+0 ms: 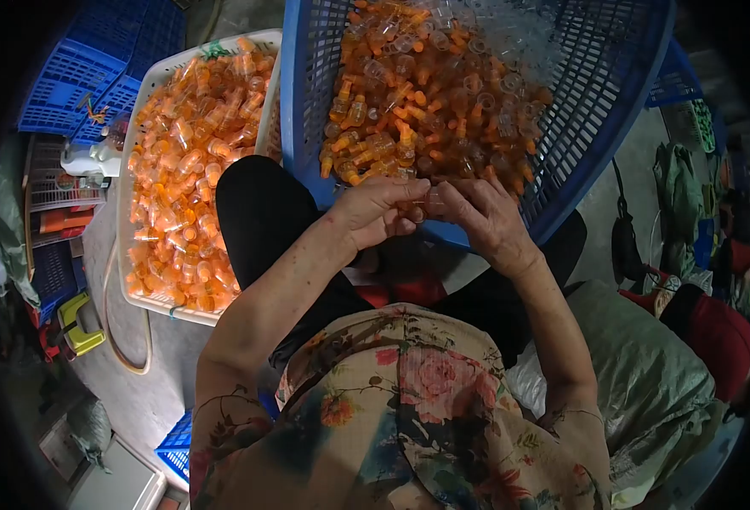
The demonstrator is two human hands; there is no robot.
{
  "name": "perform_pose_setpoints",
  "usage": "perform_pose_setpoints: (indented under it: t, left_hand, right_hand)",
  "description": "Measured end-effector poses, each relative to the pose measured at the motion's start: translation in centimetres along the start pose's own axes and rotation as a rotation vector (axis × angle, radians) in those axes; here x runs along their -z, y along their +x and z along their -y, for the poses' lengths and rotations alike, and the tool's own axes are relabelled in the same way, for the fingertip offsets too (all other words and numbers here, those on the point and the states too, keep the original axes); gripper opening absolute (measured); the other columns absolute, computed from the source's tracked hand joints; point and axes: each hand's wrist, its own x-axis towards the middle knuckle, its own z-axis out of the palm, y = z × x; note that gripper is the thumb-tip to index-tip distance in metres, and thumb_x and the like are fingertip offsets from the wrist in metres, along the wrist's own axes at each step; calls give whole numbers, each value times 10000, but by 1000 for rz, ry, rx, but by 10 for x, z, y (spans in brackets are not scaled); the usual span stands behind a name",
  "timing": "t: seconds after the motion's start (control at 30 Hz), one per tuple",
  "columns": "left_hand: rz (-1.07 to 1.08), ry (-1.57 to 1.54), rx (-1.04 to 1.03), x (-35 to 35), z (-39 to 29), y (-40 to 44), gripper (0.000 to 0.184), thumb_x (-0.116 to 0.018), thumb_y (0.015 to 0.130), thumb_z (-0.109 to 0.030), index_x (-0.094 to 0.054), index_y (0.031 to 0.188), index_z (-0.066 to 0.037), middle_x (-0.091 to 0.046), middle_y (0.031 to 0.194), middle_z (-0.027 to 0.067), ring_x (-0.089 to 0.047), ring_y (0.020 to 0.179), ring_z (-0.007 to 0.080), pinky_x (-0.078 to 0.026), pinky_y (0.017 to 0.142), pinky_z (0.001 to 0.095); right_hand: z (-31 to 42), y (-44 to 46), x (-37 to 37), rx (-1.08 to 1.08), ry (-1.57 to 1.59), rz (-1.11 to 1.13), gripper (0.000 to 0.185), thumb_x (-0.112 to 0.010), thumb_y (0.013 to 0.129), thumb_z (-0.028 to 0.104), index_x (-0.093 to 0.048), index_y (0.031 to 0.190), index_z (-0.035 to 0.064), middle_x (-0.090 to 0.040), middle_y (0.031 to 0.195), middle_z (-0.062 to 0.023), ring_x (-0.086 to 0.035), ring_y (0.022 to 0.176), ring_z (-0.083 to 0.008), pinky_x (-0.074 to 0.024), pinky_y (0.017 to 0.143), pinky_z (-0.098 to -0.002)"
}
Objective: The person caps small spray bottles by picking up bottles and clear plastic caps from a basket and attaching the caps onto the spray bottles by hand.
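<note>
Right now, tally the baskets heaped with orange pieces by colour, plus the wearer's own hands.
White basket: 1
Blue basket: 1
Hands, left hand and right hand: 2
Total: 4

A gray floor [133, 404], brighter at left than at right, shows in patches — with stacked blue crates [82, 72] at upper left, a curved pale hose [127, 368] lower down and a crumpled greenish sack [639, 365] at lower right.
</note>
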Motion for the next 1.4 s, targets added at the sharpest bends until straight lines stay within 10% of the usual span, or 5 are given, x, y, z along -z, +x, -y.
perform_pose_setpoints:
  t: [0.3, 0.63, 0.97, 1.17, 1.4]
  left_hand:
    - [-33, 1444, -1277, -27, 16, 6, 282, -678, 845, -46, -591, 1099, 41, -652, 901, 75, -625, 773, 100, -491, 586, 243]
    - [171, 210, -66, -12, -6, -4, 220, -562, 958, -183, -565, 1102, -17, -611, 884, 48, -541, 683, 51, -415, 543, 161]
    - [-30, 1516, -1151, -22, 12, -30, 341, -678, 795, -22, -578, 1119, 10, -577, 1032, 192, -609, 897, 341, -518, 744, 374]
    - [-1262, 2160, -1179, 1, -53, -120, 697, -705, 781, -25, -386, 1399, -58, -430, 1379, 197, -409, 1288, 346, -389, 1037, 453]
    - [-627, 1886, -722, 5, -34, -3, 571, -604, 809, -18, -414, 1347, 5, -569, 1148, 265, -567, 1085, 394, -466, 922, 427]
  right_hand:
    - [-3, -15, -7, -757, 937, 130, 235, -526, 965, 212, -555, 1088, 13, -578, 799, -79, -578, 721, -131, -459, 579, -266]
    - [5, 1, -7, -225, 288, -70, 288, -653, 823, -17, -540, 1086, 9, -581, 850, -124, -556, 677, -264, -500, 666, -332]
    - [4, -9, -20, -897, 1694, 223, 413, -559, 940, 375, -555, 1128, 7, -590, 857, -20, -586, 740, -122, -484, 627, -274]
    - [-81, 10, -28, -901, 146, -51, 456, -551, 928, 227, -454, 1352, 92, -566, 1161, -186, -585, 1014, -325, -498, 822, -400]
    - [-136, 13, -65, -894, -129, -216, 387, -497, 925, 120, -479, 1311, 94, -560, 1179, -184, -495, 1151, -372, -433, 915, -467]
